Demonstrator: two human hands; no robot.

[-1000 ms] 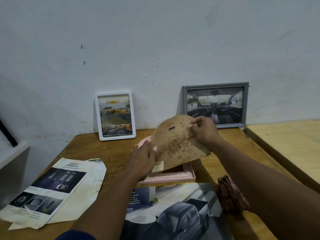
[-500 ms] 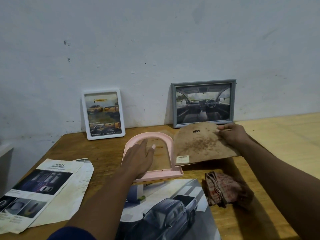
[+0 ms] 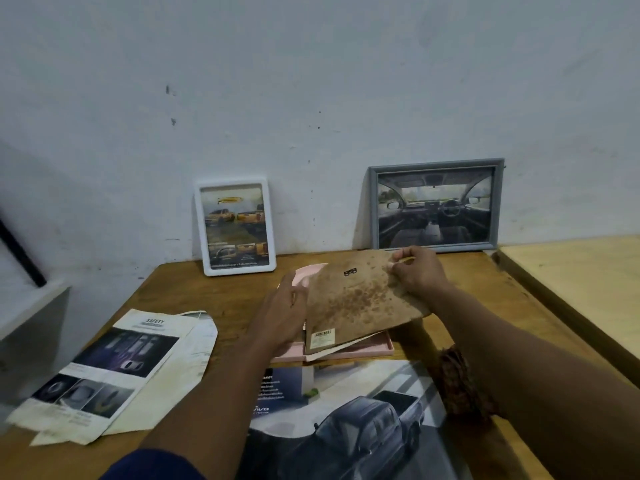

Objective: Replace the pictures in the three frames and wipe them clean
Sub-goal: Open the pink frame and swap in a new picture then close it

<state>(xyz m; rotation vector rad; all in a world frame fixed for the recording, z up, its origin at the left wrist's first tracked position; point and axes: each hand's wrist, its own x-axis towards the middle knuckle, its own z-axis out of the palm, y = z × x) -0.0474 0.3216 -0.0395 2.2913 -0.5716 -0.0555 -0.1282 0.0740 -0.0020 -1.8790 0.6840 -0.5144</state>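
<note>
- Your right hand [image 3: 420, 273] has its fingers curled and pinches the far right corner of the brown, stained backing board [image 3: 360, 299], holding that end tilted up off the frame.
- Your left hand [image 3: 282, 308] lies flat and relaxed, fingers straight, on the left side of the pink frame [image 3: 367, 351], right up against the board's left edge. It isn't gripping anything.
- The pink frame lies flat on the wooden worktop [image 3: 225, 296], about mid-worktop. Its arched top pokes out past your left fingertips, and its straight bottom rail faces you.
- The board mostly covers the frame. A barcode sticker [image 3: 322, 336] sits at its near left corner, and a thin pale sheet [image 3: 349, 346] peeks out from under that edge. Can't tell what's printed on it.
- The white frame [image 3: 235, 226] stands upright against the wall at the back left, with a page of yellow trucks inside.
- The grey frame [image 3: 436, 206] leans against the wall at the back right, just behind your right hand, showing a car interior.
- A big truck poster [image 3: 349, 424] lies nearest you, its far edge meeting the pink frame's bottom rail.
- A creased "SAFETY" brochure page [image 3: 114, 368] lies on the left, with another pale sheet under it.
- A patterned brown cloth [image 3: 457, 379] is bunched up right of the poster, half hidden by your right forearm.
- A lighter wooden table [image 3: 571, 282] butts up on the right.
</note>
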